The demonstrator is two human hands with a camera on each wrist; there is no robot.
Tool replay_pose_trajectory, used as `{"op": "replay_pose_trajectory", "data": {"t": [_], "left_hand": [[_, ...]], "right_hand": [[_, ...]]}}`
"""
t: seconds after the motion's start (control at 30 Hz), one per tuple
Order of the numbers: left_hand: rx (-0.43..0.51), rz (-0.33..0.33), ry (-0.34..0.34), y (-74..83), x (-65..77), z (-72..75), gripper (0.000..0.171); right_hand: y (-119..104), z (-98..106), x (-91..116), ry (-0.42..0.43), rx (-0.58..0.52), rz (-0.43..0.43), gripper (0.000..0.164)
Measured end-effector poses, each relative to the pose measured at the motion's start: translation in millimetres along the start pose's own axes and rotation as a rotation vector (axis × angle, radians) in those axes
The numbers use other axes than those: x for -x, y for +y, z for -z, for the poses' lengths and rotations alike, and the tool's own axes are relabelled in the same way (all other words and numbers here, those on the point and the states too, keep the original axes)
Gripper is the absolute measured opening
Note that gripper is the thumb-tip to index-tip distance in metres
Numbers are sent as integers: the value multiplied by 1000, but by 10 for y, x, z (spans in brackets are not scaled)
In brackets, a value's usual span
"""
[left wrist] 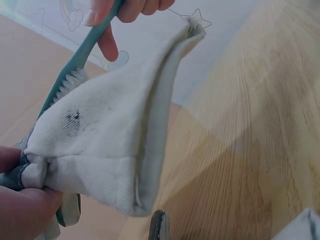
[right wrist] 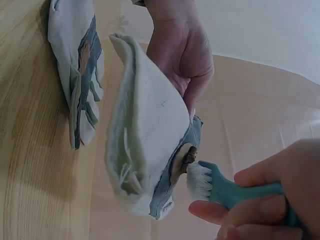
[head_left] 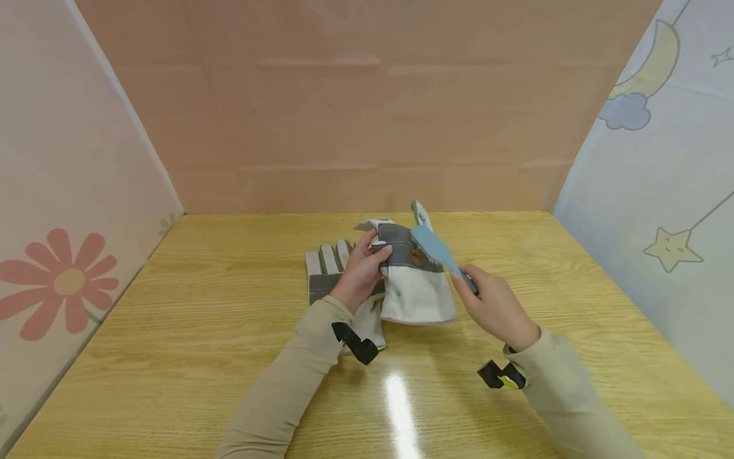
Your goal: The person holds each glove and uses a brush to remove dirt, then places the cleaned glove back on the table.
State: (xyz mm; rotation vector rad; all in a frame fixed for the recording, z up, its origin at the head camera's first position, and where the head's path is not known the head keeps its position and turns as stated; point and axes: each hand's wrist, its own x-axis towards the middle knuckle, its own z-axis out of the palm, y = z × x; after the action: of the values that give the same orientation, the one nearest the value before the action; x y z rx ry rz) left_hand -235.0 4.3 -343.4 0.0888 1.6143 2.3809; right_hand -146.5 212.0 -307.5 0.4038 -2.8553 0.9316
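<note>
A white and grey work glove (head_left: pixel 415 290) is held up above the table, its wide cuff towards me. My left hand (head_left: pixel 362 271) pinches it at the grey band, thumb on the near side. In my right hand (head_left: pixel 496 306) is the handle of a blue scrub brush (head_left: pixel 437 247). The brush's white bristles (right wrist: pixel 199 181) are at a brown patch (right wrist: pixel 186 159) on the grey band, seen in the right wrist view. Dark specks (left wrist: pixel 73 121) mark the white cuff in the left wrist view. A second glove (head_left: pixel 323 284) lies flat on the table, partly behind my left hand.
The wooden table (head_left: pixel 201 344) runs back to a plain pinkish backdrop (head_left: pixel 367 127). A flower-printed panel (head_left: pixel 57 159) stands on the left, and a panel with a moon and stars (head_left: pixel 659 172) on the right. Black wrist mounts (head_left: pixel 355 344) stick out from both sleeves.
</note>
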Motion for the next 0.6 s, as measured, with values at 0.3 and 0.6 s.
{"op": "replay_pose_trajectory", "data": {"t": [0.3, 0.6], "left_hand": [[13, 5, 40, -4, -14, 9, 55], [25, 14, 35, 10, -21, 6, 55]], "right_hand": [[-14, 13, 72, -9, 22, 2, 33], [-89, -6, 78, 2, -9, 65, 30]]}}
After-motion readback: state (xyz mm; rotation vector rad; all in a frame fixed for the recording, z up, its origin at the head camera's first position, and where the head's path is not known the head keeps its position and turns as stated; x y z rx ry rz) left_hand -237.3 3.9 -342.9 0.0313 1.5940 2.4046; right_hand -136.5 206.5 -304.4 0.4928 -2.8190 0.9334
